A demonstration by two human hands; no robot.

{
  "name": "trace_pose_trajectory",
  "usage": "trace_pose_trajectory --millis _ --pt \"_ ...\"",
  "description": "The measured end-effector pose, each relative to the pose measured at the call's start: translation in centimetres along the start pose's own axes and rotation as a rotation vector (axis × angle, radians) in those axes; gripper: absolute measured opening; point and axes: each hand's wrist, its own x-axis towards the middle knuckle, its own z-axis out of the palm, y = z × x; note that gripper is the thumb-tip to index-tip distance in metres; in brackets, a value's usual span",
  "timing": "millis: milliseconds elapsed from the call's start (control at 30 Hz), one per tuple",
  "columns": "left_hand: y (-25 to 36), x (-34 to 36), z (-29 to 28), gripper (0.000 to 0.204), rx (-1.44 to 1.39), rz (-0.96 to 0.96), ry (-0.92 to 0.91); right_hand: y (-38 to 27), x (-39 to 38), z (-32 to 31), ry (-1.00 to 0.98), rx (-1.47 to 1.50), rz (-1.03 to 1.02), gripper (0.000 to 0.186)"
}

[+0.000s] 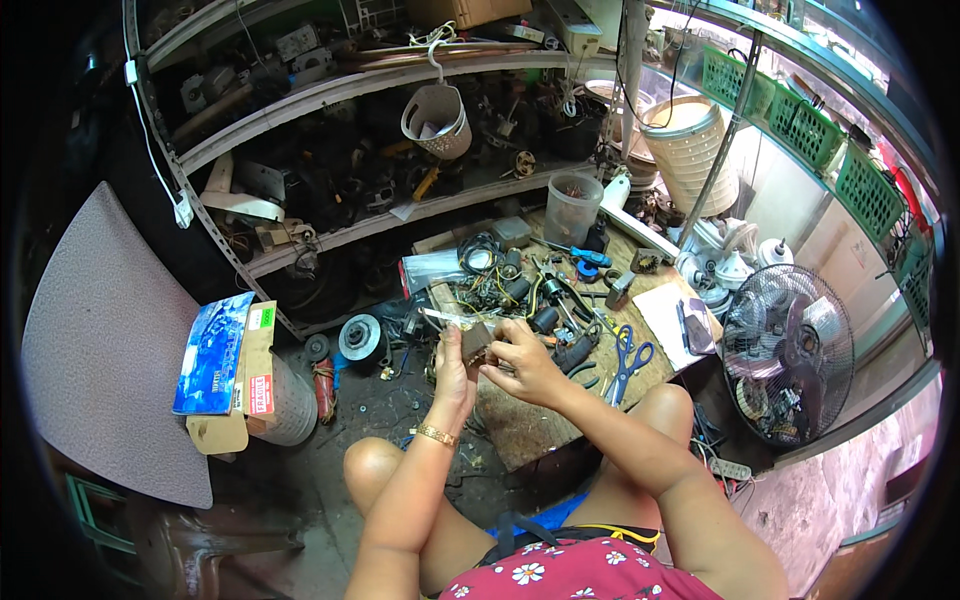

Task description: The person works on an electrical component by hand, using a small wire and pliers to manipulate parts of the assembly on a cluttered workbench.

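My left hand (455, 378) is wrapped round a small brown rectangular block (477, 342), which looks like a metal core; its exact kind does not show. Curled at the block's right side, the fingers of my right hand (527, 368) touch or pinch its edge, and what lies between them is too small to make out. Both hands are above the near left part of a low wooden work board (530, 425). Just beyond my left thumb is a thin pale strip (445, 316). Pliers (566, 290) and cables lie behind the hands.
Blue-handled scissors (628, 362) and a phone (697, 326) on paper are to the right. A clear tub (573, 205) stands at the back. Further right is a caged fan (787, 352); at left, a bucket (285, 408) beside cardboard. Cluttered shelves (340, 232) line the back.
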Motion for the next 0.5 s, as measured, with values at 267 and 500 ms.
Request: trace_pose_trajectory --millis 267,500 --pt "0.4 0.6 0.4 0.064 0.194 0.338 0.015 -0.2 -1.2 1.9 0.011 0.410 0.376 0.014" --pt "1.3 1.0 -0.4 0.062 0.030 0.241 -0.073 -0.8 0.2 4.5 0.173 0.289 0.333 0.010"
